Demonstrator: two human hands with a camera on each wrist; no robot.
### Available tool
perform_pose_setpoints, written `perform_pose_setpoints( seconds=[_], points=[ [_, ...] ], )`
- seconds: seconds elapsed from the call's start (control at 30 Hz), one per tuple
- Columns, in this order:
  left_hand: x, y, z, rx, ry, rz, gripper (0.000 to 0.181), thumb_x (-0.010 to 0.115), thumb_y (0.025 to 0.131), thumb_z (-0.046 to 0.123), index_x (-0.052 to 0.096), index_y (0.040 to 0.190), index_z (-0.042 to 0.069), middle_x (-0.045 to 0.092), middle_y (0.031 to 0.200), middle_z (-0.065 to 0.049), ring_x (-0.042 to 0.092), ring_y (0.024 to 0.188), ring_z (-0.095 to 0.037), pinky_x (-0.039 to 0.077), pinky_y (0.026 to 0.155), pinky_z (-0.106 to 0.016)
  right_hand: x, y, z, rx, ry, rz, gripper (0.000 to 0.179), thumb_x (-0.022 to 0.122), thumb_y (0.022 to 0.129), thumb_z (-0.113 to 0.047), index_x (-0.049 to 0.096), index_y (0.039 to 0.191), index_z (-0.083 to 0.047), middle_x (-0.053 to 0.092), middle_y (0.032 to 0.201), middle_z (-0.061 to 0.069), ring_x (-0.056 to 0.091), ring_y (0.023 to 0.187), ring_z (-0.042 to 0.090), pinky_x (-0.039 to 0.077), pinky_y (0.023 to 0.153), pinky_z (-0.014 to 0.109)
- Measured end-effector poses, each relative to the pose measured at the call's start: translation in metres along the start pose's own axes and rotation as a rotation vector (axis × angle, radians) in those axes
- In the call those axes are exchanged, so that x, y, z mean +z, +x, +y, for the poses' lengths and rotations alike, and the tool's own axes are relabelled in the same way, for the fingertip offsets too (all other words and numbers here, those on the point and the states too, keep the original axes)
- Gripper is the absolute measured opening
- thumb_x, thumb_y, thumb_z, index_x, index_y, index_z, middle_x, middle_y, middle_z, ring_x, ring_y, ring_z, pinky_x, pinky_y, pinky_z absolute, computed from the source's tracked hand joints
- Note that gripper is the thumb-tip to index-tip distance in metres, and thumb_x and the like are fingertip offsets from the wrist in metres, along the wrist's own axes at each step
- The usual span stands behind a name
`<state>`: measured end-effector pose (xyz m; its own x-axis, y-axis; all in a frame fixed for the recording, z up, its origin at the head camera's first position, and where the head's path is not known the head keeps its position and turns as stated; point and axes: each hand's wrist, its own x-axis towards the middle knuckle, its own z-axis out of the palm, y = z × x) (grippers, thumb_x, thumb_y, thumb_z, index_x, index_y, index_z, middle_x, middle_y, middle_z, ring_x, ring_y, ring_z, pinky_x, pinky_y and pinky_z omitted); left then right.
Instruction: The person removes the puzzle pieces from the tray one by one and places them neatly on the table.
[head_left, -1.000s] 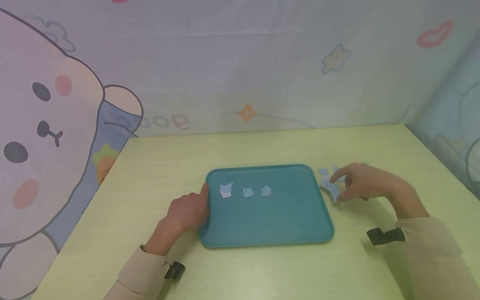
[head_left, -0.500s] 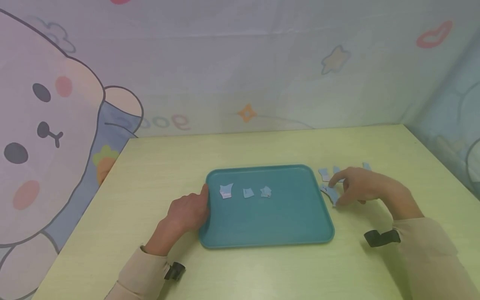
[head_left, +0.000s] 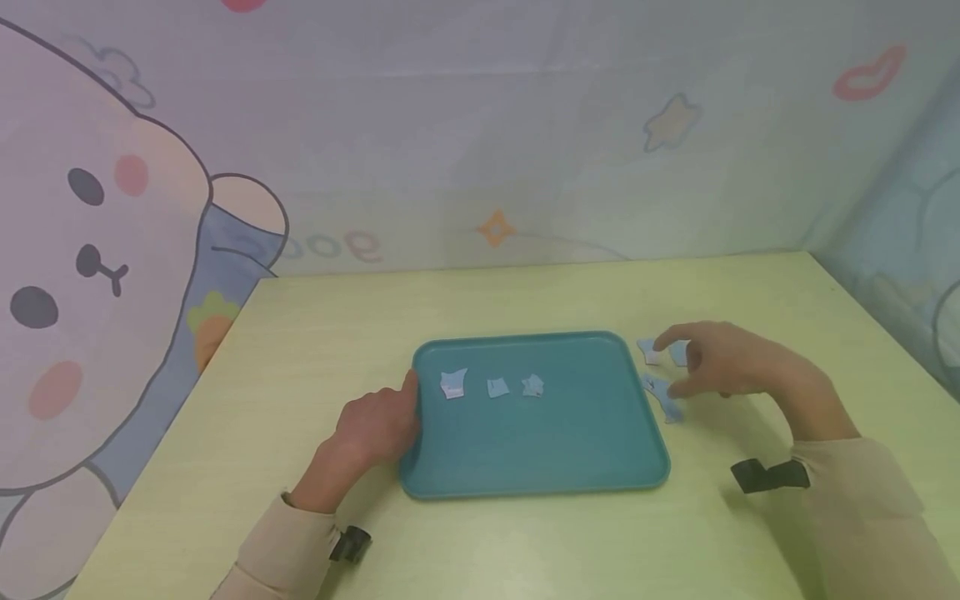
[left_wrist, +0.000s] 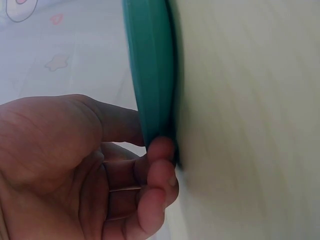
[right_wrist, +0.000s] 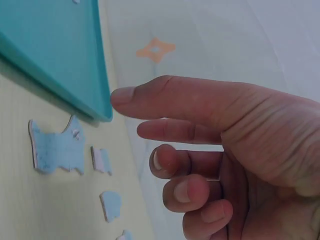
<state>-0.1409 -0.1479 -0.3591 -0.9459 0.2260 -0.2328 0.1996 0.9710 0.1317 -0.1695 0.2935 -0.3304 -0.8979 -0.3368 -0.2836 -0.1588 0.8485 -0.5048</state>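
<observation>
My left hand (head_left: 378,423) grips the left rim of a teal tray (head_left: 540,450), its thumb on one side and curled fingers on the other in the left wrist view. Over the table right of the tray hovers my right hand (head_left: 727,358), thumb and forefinger spread with nothing between them. Below it lies a large, irregular light-blue puzzle piece (head_left: 662,398), beside the tray's right rim. Two smaller puzzle pieces, one partly pink (head_left: 649,352) and one plain blue (right_wrist: 111,206), lie behind it, the hand partly covering them in the head view.
Inside the tray, in a row toward its back, are a blue-and-pink piece (head_left: 453,385), a small blue piece (head_left: 497,388) and a jagged piece (head_left: 533,385). Another piece (right_wrist: 125,236) shows at the bottom of the right wrist view. A printed cloth (head_left: 450,125) hangs behind the table.
My right thumb and forefinger have come off the large puzzle piece and spread apart. That piece now sits slightly nearer to me, flat on the table. The left hand and tray stay put.
</observation>
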Motion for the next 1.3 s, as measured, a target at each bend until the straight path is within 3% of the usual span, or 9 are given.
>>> perform_pose_setpoints(
  seconds=[0.37,0.5,0.87,1.3],
  points=[
    [-0.001,-0.002,-0.001,0.0,-0.003,-0.002,0.062,0.048,0.106,0.012,0.028,0.162,-0.007,0.066,0.09,-0.014,0.058,0.078,-0.023,0.047,0.064,-0.039,0.0,-0.002,-0.044,-0.112,-0.079,0.14,0.055,0.081,0.09,-0.024,0.065,0.14,-0.01,0.061,0.08,0.002,0.055,0.068,0.017,0.047,0.066,0.036],
    [-0.001,-0.002,-0.001,0.004,-0.001,0.0,0.063,0.048,0.106,0.012,0.029,0.162,-0.007,0.067,0.093,-0.015,0.059,0.079,-0.023,0.048,0.065,-0.04,0.004,0.004,-0.058,-0.152,-0.063,0.164,0.051,0.081,0.09,-0.023,0.067,0.138,-0.01,0.06,0.075,0.001,0.054,0.066,0.016,0.046,0.065,0.036],
    [0.0,-0.003,-0.003,0.008,0.001,-0.003,0.063,0.049,0.106,0.012,0.029,0.162,-0.008,0.067,0.094,-0.015,0.059,0.079,-0.024,0.048,0.066,-0.04,0.028,0.031,-0.088,-0.251,-0.065,0.14,0.048,0.079,0.093,-0.02,0.068,0.137,-0.004,0.059,0.074,0.0,0.051,0.066,0.014,0.045,0.066,0.034],
    [-0.002,-0.003,-0.001,0.011,0.002,0.0,0.063,0.049,0.106,0.012,0.028,0.162,-0.007,0.066,0.092,-0.015,0.058,0.078,-0.024,0.047,0.064,-0.04,0.055,0.056,-0.101,-0.258,-0.116,0.101,0.046,0.078,0.095,-0.021,0.068,0.136,-0.003,0.056,0.068,-0.001,0.049,0.062,0.012,0.042,0.063,0.03]
  ],
)
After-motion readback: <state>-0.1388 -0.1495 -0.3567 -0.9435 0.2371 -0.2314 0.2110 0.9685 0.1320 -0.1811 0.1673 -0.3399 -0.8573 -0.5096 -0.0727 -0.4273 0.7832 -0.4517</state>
